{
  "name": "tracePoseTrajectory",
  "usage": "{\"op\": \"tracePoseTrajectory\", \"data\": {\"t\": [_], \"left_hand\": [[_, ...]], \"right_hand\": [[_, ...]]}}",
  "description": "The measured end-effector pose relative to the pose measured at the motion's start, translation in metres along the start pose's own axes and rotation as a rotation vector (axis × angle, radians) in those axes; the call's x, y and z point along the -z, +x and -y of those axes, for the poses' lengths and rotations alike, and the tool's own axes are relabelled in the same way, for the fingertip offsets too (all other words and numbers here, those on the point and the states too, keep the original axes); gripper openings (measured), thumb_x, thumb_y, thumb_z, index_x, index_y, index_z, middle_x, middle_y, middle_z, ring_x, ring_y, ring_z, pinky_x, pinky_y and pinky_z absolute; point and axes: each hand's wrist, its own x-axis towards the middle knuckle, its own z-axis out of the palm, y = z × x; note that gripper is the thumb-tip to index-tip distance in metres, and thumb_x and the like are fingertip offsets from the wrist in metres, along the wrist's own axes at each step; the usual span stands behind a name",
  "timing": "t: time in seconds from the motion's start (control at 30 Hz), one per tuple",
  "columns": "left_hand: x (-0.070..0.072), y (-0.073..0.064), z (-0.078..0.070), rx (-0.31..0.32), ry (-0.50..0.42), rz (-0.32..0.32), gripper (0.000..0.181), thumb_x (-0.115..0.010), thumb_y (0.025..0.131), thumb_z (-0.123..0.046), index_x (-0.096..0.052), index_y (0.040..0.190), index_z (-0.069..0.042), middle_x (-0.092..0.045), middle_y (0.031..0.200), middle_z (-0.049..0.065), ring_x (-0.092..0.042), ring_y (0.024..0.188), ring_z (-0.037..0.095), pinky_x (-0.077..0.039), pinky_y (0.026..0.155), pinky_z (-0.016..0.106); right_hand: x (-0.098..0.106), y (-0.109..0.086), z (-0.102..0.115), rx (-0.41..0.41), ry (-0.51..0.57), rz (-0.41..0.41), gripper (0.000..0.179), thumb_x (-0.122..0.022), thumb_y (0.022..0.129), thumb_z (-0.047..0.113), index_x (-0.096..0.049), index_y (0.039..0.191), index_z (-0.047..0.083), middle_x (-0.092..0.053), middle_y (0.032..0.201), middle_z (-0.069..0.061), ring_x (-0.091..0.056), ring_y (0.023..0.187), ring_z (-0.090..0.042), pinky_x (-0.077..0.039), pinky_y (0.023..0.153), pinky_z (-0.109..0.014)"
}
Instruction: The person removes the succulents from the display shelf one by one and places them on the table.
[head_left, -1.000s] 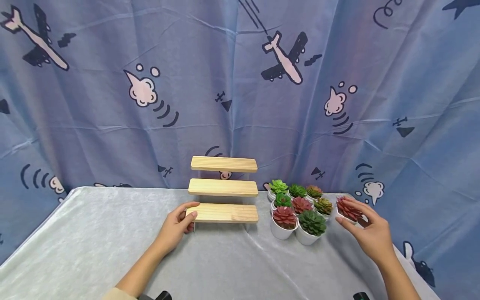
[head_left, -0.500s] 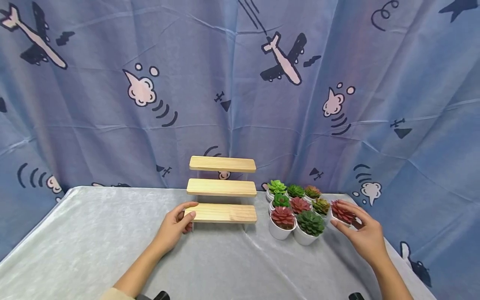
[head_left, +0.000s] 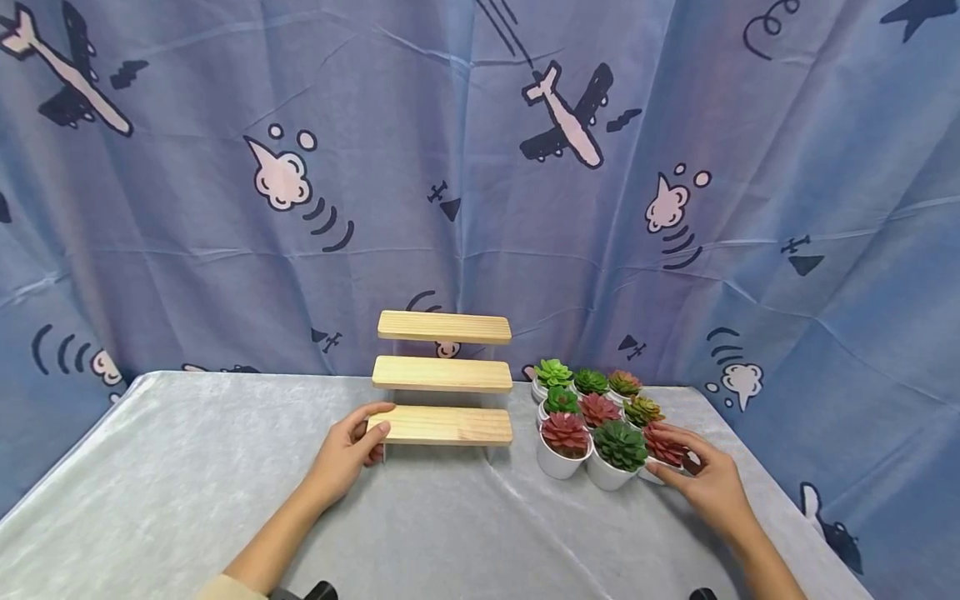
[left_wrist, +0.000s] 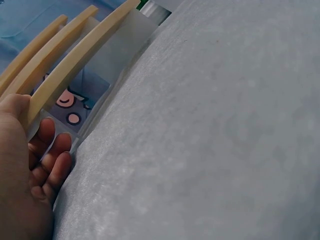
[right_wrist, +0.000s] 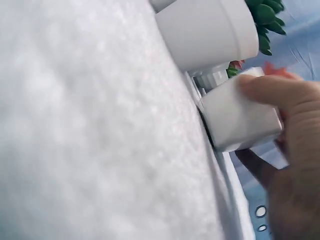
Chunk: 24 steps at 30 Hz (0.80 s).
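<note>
A three-tier display stand has pale wooden shelves (head_left: 442, 426) on clear supports. At the left end of its lowest shelf, my left hand (head_left: 337, 458) grips the board, thumb on top; in the left wrist view the other fingers curl below the board (left_wrist: 75, 57). My right hand (head_left: 708, 482) holds a potted red succulent (head_left: 663, 446) at the right side of a cluster of potted succulents (head_left: 618, 446). Seen from the right wrist, thumb and fingers pinch its angular white pot (right_wrist: 240, 117) close to a larger round pot. Whether its base touches the cloth, I cannot tell.
The cluster has several green, red and yellowish succulents in white pots, just right of the stand. A grey-white cloth (head_left: 450, 533) covers the table. Behind it hangs a blue curtain (head_left: 405, 167) printed with airplanes.
My right hand has moved left and slightly down with the red succulent, from apart to right beside the cluster. My left hand has stayed on the lowest shelf.
</note>
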Motion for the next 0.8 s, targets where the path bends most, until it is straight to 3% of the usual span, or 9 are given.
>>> {"op": "tracePoseTrajectory", "data": {"t": [0.27,0.43,0.6,0.67,0.8], "left_hand": [[0.003,-0.001,0.0,-0.003,0.002,-0.02,0.034,-0.062,0.102,-0.023,-0.062,0.133,-0.01,-0.056,0.073,0.008,-0.057,0.064,0.012,-0.05,0.06,0.024],[-0.002,-0.003,0.003,-0.003,-0.018,0.003,0.035,-0.061,0.102,-0.023,-0.061,0.134,-0.009,-0.054,0.073,0.007,-0.057,0.065,0.012,-0.05,0.061,0.024],[-0.006,-0.004,0.004,0.004,-0.017,-0.003,0.034,-0.062,0.102,-0.024,-0.063,0.133,-0.01,-0.051,0.072,0.007,-0.058,0.065,0.012,-0.05,0.06,0.024],[-0.007,-0.005,0.003,-0.001,0.034,-0.017,0.033,-0.063,0.101,-0.026,-0.064,0.132,-0.014,-0.05,0.075,0.006,-0.056,0.064,0.012,-0.049,0.06,0.023],[-0.01,-0.007,-0.001,-0.025,0.274,-0.067,0.032,-0.065,0.099,-0.033,-0.067,0.13,-0.023,-0.056,0.09,0.004,-0.052,0.068,0.009,-0.046,0.063,0.024]], "right_hand": [[-0.009,-0.002,-0.006,-0.006,0.052,0.04,0.049,-0.082,0.078,-0.007,-0.067,0.124,-0.002,-0.063,0.128,0.018,-0.057,0.116,0.012,-0.051,0.088,-0.008],[-0.005,-0.006,-0.005,-0.021,0.043,0.032,0.046,-0.082,0.078,-0.006,-0.068,0.122,-0.002,-0.065,0.127,0.019,-0.057,0.115,0.013,-0.049,0.09,-0.006],[0.0,-0.009,0.0,0.03,0.038,0.028,0.039,-0.078,0.081,-0.008,-0.069,0.119,-0.003,-0.068,0.126,0.015,-0.055,0.121,0.012,-0.044,0.094,-0.004],[0.003,-0.008,0.003,0.057,-0.008,0.028,0.038,-0.077,0.083,-0.006,-0.07,0.12,0.0,-0.068,0.126,0.013,-0.053,0.121,0.014,-0.04,0.096,-0.003],[0.013,-0.003,0.013,0.085,-0.202,0.045,0.036,-0.076,0.088,0.007,-0.07,0.123,0.009,-0.067,0.128,0.002,-0.04,0.12,0.025,-0.03,0.095,0.001]]}}
